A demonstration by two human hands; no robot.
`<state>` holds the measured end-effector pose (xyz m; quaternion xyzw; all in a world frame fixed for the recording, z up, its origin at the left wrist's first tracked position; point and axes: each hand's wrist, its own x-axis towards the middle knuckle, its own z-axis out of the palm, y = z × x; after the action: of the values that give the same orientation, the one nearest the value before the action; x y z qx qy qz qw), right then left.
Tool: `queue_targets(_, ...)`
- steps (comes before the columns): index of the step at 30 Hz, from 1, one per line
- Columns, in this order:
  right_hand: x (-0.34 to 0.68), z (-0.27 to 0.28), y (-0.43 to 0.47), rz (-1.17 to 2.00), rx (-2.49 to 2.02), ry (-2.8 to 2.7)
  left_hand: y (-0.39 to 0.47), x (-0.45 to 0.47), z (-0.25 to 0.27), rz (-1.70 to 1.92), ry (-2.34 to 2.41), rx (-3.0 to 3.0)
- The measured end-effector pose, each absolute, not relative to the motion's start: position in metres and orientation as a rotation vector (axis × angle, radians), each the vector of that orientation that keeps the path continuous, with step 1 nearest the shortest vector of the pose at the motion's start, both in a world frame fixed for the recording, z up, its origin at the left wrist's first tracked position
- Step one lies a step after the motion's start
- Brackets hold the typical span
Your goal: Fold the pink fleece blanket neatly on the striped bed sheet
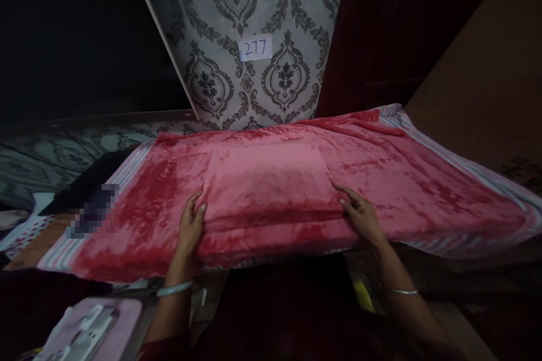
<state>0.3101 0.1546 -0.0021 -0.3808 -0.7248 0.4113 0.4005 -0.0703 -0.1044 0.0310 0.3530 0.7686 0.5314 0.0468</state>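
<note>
Two bare hands reach forward over a broad red-and-pink plush blanket (152, 220) with a pale striped border (449, 161). Between the fingertips of both hands lies a smooth, lighter pink rectangle of soft cloth (266, 172), flat on the blanket, with dark crease lines across its near part.

The left hand (191, 225) is at the rectangle's left edge, thumb and forefinger slightly parted and curved. The right hand (362, 217) is at the opposite edge, its fingers stretched inward above the thumb, with a narrow gap showing. Whether either hand pinches any fabric cannot be told.

Behind the left fingers, toward the forearm, a thick pale bangle (174, 289) circles the wrist; behind the right ones sits a thin silvery bangle (404, 292). Well to the left of the left fingers, a pixelated dark patch (93, 211) hides whatever lies at the blanket's edge.

Beyond the fingertips rises grey damask-patterned wallpaper (209, 82), bearing a small white paper label (256, 47) handwritten "277". A large black panel (84, 39) stands farther off to the fingers' left, a glossy dark red panel (381, 28) to their right.
</note>
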Motion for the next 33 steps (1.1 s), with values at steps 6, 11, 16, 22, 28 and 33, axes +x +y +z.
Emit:
queue_targets(6, 0.32, -0.013, 0.154, 1.009, -0.877, -1.925, -0.118, -0.065, 0.025, 1.517, 2.339, 1.296)
queue_targets(11, 0.326, -0.017, 0.153, 0.907, -0.797, -2.044, -0.126, -0.069, 0.023, 1.255, 2.375, 1.533)
queue_targets(16, 0.324, -0.015, 0.152, 0.933, -0.773, -2.034, -0.125, -0.068, 0.026, 1.217, 2.412, 1.544)
queue_targets(22, 0.321, -0.016, 0.151, 0.9, -0.837, -2.008, -0.123, -0.066, 0.016, 1.388, 2.399, 1.509)
queue_targets(28, 0.318, -0.017, 0.15, 0.798, -0.843, -2.013, -0.121, -0.064, 0.011, 1.471, 2.381, 1.512)
queue_targets(33, 0.317, -0.017, 0.154, 0.773, -0.798, -2.012, -0.123, -0.071, 0.014, 1.407, 2.37, 1.569)
